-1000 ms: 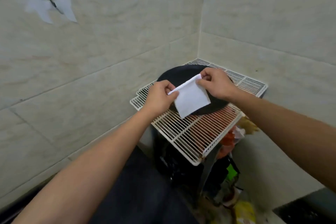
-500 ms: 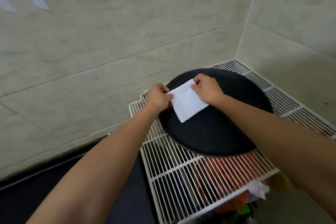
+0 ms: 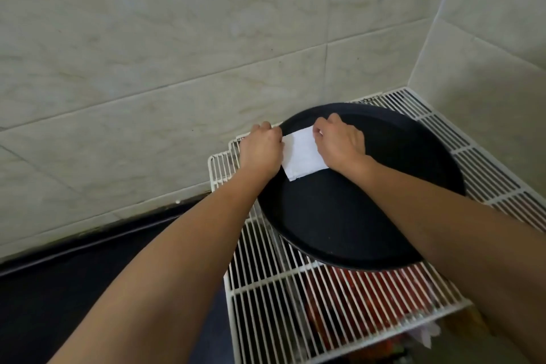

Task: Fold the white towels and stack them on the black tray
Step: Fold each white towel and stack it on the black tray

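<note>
A small folded white towel lies on the far left part of the round black tray. My left hand grips the towel's left edge at the tray's rim. My right hand holds its right edge, fingers curled over the upper right corner. Both hands hide the towel's sides, so only its middle strip and near corner show.
The tray sits on a white wire rack pushed into a corner of tiled walls. Red and dark items show below the rack. A dark floor strip runs along the wall to the left.
The towel came down from above the rack onto the tray's far left part, both hands staying on it. The view moved closer and tilted down.
</note>
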`<act>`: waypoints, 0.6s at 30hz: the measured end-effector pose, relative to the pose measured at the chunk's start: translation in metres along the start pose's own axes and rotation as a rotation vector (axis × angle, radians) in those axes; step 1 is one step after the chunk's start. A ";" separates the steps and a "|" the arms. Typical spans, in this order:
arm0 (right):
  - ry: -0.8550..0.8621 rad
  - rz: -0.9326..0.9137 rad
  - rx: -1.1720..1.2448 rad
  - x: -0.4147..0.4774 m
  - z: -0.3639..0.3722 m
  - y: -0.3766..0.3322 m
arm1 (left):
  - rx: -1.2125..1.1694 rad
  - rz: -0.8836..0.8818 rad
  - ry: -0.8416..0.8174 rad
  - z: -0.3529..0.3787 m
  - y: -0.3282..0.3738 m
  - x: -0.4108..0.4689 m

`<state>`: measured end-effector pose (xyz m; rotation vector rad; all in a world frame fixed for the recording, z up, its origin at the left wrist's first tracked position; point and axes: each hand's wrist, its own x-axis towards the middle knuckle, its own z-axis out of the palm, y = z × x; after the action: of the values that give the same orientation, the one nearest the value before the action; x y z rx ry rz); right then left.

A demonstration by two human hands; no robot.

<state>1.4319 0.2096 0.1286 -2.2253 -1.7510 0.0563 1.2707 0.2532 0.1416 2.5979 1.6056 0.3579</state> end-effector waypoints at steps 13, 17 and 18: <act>-0.007 -0.013 0.016 -0.030 -0.051 -0.037 | -0.161 -0.069 0.025 -0.045 -0.058 -0.059; 0.009 -0.151 0.038 -0.054 -0.054 -0.102 | -0.127 -0.161 0.000 -0.075 -0.106 -0.118; 0.001 -0.188 0.046 -0.062 -0.052 -0.121 | -0.092 -0.183 0.003 -0.081 -0.120 -0.136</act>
<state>1.3141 0.1643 0.2003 -2.0189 -1.9291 0.0537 1.0887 0.1810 0.1769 2.3629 1.7654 0.4112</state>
